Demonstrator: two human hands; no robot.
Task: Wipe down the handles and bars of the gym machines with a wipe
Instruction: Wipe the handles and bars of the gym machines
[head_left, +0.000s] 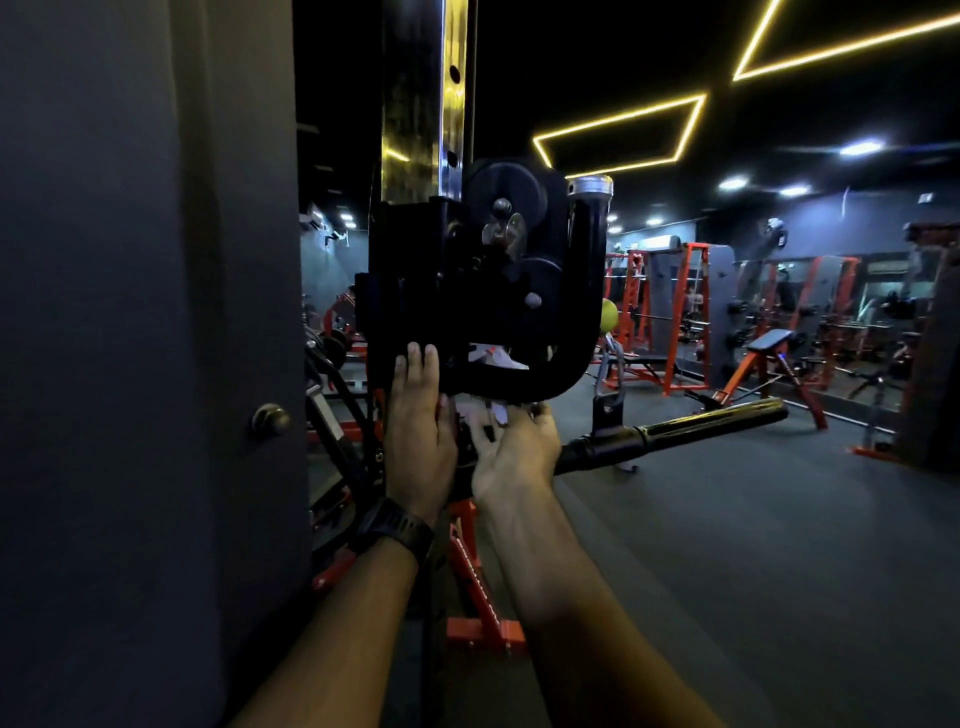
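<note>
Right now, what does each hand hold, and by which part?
The right hand pinches the wipe by its lower end, under the curved bar. The left hand holds nothing; its straight fingers press the carriage.

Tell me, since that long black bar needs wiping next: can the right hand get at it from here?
Probably yes. The right hand, holding the wipe at the curved handle, is right beside the near end of the long bar, with nothing visible between them; depth is hard to judge.
</note>
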